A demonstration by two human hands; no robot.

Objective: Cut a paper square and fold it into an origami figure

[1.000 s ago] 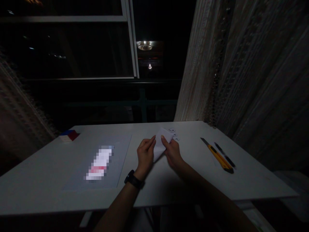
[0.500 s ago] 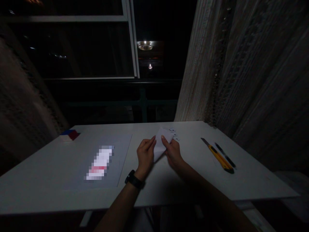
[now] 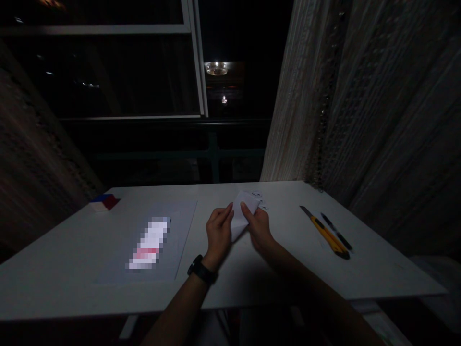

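White paper (image 3: 238, 218), yellow and black cutter (image 3: 326, 235), black watch (image 3: 202, 271).

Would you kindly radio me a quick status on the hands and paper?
Left hand and right hand both gripping folded paper. Paper over white table. Yellow cutter, blade out, beside pen, off right, apart from hands.

Bright strip (image 3: 149, 242) pixelated (unreadable) | paper (image 3: 238, 218) partly behind fingers (image 3: 220, 216) | right curtain (image 3: 382, 96) cut off

White table (image 3: 284, 283) beneath pale sheet (image 3: 179, 242), coloured block (image 3: 103, 203), yellow cutter (image 3: 325, 233), black pen (image 3: 336, 231).
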